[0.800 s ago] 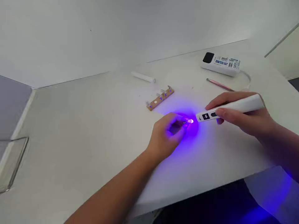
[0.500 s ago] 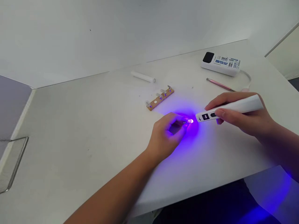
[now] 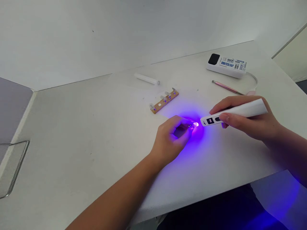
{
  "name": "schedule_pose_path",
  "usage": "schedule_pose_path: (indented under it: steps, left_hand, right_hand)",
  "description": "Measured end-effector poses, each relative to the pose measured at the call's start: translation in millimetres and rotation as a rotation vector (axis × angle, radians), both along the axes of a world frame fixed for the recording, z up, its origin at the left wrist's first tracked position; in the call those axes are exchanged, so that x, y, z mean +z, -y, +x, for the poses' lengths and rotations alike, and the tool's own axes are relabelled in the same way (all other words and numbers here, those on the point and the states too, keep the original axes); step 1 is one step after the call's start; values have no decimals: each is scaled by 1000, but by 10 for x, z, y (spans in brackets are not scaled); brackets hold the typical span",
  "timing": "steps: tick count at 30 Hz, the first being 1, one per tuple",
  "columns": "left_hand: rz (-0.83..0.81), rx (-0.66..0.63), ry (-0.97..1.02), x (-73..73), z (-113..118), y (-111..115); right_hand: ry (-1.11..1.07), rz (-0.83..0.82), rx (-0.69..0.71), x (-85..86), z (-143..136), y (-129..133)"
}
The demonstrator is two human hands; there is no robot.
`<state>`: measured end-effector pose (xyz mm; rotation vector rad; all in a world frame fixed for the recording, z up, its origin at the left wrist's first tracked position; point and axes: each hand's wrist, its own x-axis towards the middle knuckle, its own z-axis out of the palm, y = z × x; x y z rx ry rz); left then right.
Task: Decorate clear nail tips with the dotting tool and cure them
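My right hand (image 3: 247, 118) is closed around a white handheld UV nail lamp (image 3: 249, 110), its thumb by the dark button beside a small lit display. Violet light falls from the lamp's front end onto a clear nail tip (image 3: 196, 124). Thumb and fingers of my left hand (image 3: 170, 137) pinch this nail tip by its small metal stand; much of the stand is hidden by the fingers. A small gap separates lamp and nail tip. Behind them lies a wooden nail stand strip (image 3: 157, 108) carrying several clear nail tips on metal posts and a bare white dot.
A white tube (image 3: 146, 79) lies behind the strip. At the back right are a white power bank (image 3: 226, 66) with a cable and a pink dotting pen (image 3: 226, 87). A bent metal bar (image 3: 18, 169) is at the far left. The table's front edge runs below my hands.
The lamp in my right hand has shifted very slightly left, closer to the nail tip. My left hand stays in place, and the violet light is still on.
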<state>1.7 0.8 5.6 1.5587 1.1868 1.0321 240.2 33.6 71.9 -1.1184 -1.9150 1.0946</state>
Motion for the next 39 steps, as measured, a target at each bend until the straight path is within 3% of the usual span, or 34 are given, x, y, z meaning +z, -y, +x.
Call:
schedule_pose_path:
  steps: [39]
  left_hand:
    - [-17, -11, -8, 13, 13, 6]
  right_hand:
    - [-16, -56, -2, 20, -20, 1]
